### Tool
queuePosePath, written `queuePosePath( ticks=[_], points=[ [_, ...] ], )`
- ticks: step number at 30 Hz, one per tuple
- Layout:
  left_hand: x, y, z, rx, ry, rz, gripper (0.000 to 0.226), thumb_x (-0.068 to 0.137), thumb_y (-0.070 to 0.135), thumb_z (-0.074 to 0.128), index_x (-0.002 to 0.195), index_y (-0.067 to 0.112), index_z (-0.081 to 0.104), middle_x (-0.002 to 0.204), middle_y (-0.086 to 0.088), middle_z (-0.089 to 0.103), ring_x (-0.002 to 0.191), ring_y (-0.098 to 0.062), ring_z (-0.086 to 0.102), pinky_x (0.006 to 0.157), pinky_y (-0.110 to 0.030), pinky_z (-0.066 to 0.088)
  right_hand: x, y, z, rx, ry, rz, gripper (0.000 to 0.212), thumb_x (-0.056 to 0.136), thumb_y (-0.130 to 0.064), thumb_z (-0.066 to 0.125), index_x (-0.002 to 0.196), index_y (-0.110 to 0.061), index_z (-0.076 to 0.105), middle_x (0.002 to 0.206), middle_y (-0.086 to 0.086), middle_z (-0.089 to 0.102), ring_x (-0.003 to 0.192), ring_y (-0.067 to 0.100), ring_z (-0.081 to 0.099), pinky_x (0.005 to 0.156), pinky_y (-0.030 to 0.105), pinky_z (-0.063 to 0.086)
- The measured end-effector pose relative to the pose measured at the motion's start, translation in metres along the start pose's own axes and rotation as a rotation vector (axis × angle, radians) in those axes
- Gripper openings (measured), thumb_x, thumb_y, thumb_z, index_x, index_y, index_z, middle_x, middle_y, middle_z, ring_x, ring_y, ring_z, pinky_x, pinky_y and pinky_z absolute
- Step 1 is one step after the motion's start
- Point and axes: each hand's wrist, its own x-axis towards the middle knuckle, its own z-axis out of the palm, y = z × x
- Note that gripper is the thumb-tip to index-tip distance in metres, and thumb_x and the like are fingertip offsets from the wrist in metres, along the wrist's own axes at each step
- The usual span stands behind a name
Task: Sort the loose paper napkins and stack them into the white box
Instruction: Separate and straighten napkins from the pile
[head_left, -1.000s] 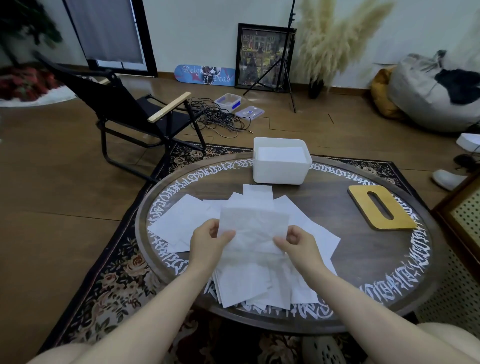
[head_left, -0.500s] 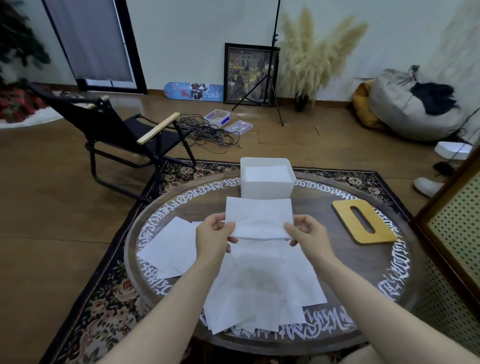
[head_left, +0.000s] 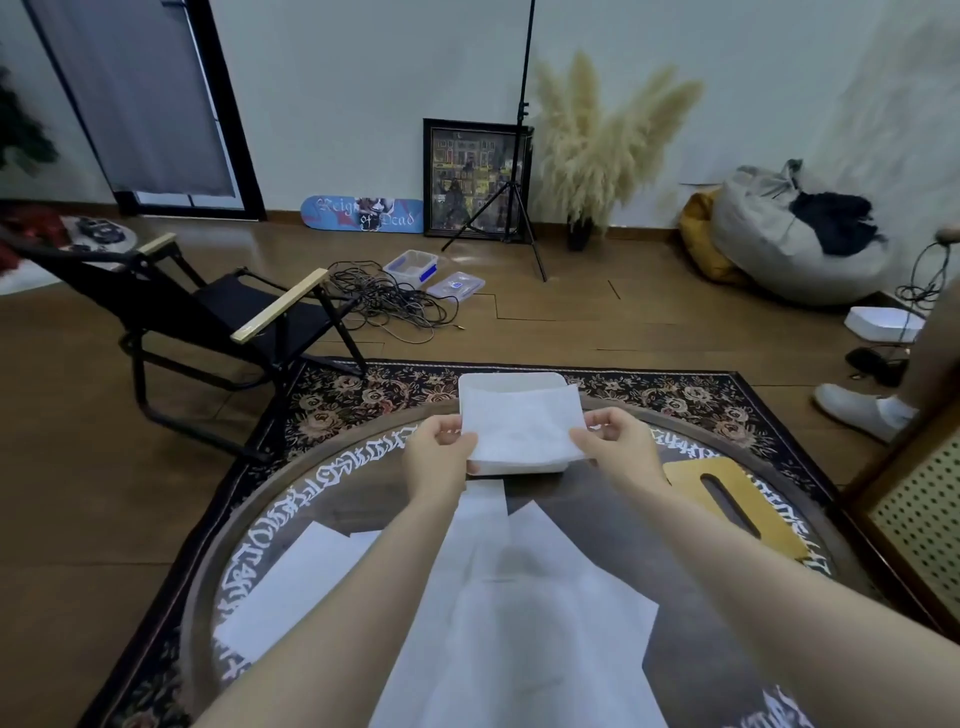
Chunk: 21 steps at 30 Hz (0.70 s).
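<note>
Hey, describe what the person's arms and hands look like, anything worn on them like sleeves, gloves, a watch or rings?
Both forearms are bare as far as the frame shows: no sleeves reach into view. The left hand and the right hand wear no gloves. No watch, bracelet or band shows at either wrist, and no ring can be made out on the visible fingers. Fingernails are too small and blurred to judge.

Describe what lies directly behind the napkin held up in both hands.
The white box: only its far rim and lower front edge show around the napkin pinched by the left hand and right hand. Its contents are covered.
</note>
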Motion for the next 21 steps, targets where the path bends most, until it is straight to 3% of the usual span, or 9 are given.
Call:
queuePosePath(
  ticks=[4, 6, 8, 14, 21],
  points=[
    [0.034, 0.004, 0.013, 0.072, 0.002, 0.02, 0.018, 0.086, 0.007, 0.06, 0.104, 0.011, 0.064, 0.092, -0.004, 0.065, 0.055, -0.014, 0.058, 0.05, -0.032, 0.048, 0.038, -0.002, 0.004, -0.147, 0.062, -0.021, 0.009, 0.079, -0.024, 0.07, 0.082, -0.023, 0.062, 0.07, -0.007, 0.058, 0.068, 0.015, 0.052, 0.067, 0.032, 0.04],
    [0.05, 0.004, 0.018, 0.131, 0.013, 0.042, 0.015, 0.085, 0.01, 0.062, 0.099, 0.012, 0.067, 0.097, -0.005, 0.067, 0.068, -0.015, 0.062, 0.069, -0.042, 0.058, 0.052, -0.003, 0.008, -0.208, 0.085, -0.018, 0.008, 0.08, -0.024, 0.069, 0.085, -0.022, 0.064, 0.074, -0.009, 0.059, 0.072, 0.014, 0.053, 0.068, 0.031, 0.04],
    [0.064, 0.003, 0.022, 0.228, 0.035, 0.07, 0.009, 0.082, 0.016, 0.065, 0.09, 0.021, 0.065, 0.098, -0.001, 0.068, 0.083, -0.019, 0.063, 0.081, -0.041, 0.055, 0.065, -0.001, 0.013, -0.259, 0.092, -0.002, 0.007, 0.082, -0.024, 0.067, 0.087, -0.022, 0.064, 0.076, -0.01, 0.059, 0.078, 0.015, 0.055, 0.071, 0.031, 0.04],
    [0.094, -0.006, 0.028, 0.426, 0.05, 0.057, 0.006, 0.085, 0.024, 0.064, 0.088, 0.028, 0.06, 0.098, 0.006, 0.066, 0.092, -0.019, 0.06, 0.077, -0.03, 0.046, 0.093, 0.015, 0.029, -0.382, 0.067, 0.016, 0.006, 0.085, -0.02, 0.064, 0.087, -0.024, 0.06, 0.082, -0.007, 0.057, 0.086, 0.019, 0.055, 0.075, 0.029, 0.039],
    [0.107, -0.007, 0.037, 0.648, 0.065, 0.082, 0.018, 0.088, 0.027, 0.061, 0.105, 0.025, 0.067, 0.108, 0.004, 0.068, 0.101, -0.021, 0.061, 0.074, -0.026, 0.043, 0.108, 0.019, 0.04, -0.472, 0.087, 0.022, 0.005, 0.086, -0.023, 0.061, 0.087, -0.028, 0.06, 0.091, -0.002, 0.061, 0.095, 0.025, 0.06, 0.081, 0.034, 0.046]
  ],
)
